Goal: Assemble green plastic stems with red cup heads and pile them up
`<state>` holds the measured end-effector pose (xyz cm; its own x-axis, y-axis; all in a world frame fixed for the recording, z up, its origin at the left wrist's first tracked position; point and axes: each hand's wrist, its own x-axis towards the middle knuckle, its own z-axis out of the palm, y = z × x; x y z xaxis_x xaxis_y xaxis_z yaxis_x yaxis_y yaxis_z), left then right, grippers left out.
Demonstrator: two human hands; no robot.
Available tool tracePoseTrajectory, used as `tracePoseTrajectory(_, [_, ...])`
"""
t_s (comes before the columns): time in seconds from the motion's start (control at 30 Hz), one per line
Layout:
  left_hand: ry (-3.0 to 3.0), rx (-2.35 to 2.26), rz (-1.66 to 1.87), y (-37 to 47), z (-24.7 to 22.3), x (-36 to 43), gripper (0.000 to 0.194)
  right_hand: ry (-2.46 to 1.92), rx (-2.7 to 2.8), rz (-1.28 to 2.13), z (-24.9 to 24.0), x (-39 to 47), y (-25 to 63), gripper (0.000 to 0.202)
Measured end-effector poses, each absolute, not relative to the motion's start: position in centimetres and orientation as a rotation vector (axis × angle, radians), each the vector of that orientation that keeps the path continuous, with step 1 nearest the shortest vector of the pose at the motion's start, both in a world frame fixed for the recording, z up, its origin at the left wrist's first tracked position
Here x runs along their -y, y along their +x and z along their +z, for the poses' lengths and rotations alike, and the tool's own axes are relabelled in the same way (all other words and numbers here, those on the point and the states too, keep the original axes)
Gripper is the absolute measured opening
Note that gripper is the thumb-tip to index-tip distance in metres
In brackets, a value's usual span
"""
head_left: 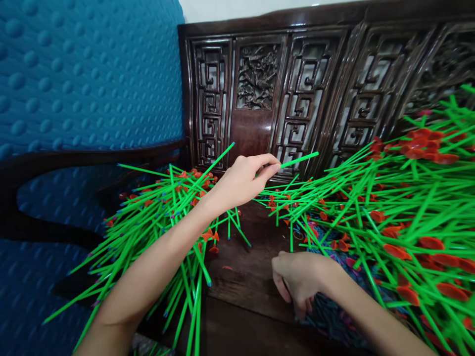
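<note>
My left hand [248,179] reaches across the middle, pinching a thin green plastic stick [301,159] between thumb and fingers. The stick's free end points right. Lower down, my right hand [299,279] has its fingers curled downward beside a heap of small dark blue and purple pieces [337,319]; its fingertips are partly hidden, and I cannot make out what is in them. Under my left forearm lies a pile of green sticks [137,242], many with blue tips and some with orange-red cups. A larger pile of green sticks with orange-red suction cups [397,252] spreads on the right.
The piles lie on a dark wooden bench seat [237,291]. A carved wooden backrest [256,123] rises behind. At left are a curved armrest [92,153] and a blue dimpled surface [89,74]. Small red scraps lie on the seat.
</note>
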<state>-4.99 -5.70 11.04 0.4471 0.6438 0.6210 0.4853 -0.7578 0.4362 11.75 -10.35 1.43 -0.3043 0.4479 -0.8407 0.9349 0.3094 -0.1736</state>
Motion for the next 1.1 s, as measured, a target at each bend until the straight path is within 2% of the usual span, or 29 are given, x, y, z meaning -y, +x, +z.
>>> tracePoseTrajectory(0.17, [2.499, -1.025, 1.153, -5.1, 10.9, 5.6, 0.026, 1.252, -1.975, -0.780, 2.8, 10.1, 11.4, 0.029])
tracePoseTrajectory(0.3, [2.498, -1.053, 1.118, -5.0, 10.8, 5.7, 0.028, 1.241, -2.115, -0.732, 3.3, 10.7, 11.2, 0.029])
tracePoseTrajectory(0.37, [2.504, -1.055, 1.116, -5.0, 10.8, 5.7, 0.029, 1.246, -2.247, -0.662, 3.5, 10.7, 11.6, 0.021])
tracePoseTrajectory(0.5, [2.548, -1.066, 1.120, -5.2, 10.7, 5.3, 0.025, 1.377, -2.724, -0.535, 4.9, 9.9, 13.4, 0.024])
tracePoseTrajectory(0.6, [2.575, -1.066, 1.124, -5.4, 10.5, 4.8, 0.020, 1.455, -3.242, -0.415, 6.9, 9.5, 14.7, 0.017])
tracePoseTrajectory(0.7, [2.589, -1.012, 1.178, -5.4, 10.4, 4.5, 0.019, 1.682, -3.610, -0.280, 8.8, 9.9, 15.4, 0.011])
tracePoseTrajectory(0.8, [2.579, -0.940, 1.237, -5.2, 10.5, 4.7, 0.015, 2.152, -3.749, -0.243, 10.0, 10.3, 15.6, 0.009])
tracePoseTrajectory(0.9, [2.562, -0.924, 1.261, -5.0, 10.7, 5.1, 0.019, 2.384, -3.800, -0.521, 10.2, 10.1, 15.7, 0.014])
tracePoseTrajectory(1.1, [2.543, -0.938, 1.272, -5.0, 11.1, 5.5, 0.020, 2.125, -3.798, -1.394, 10.1, 9.2, 16.0, 0.024])
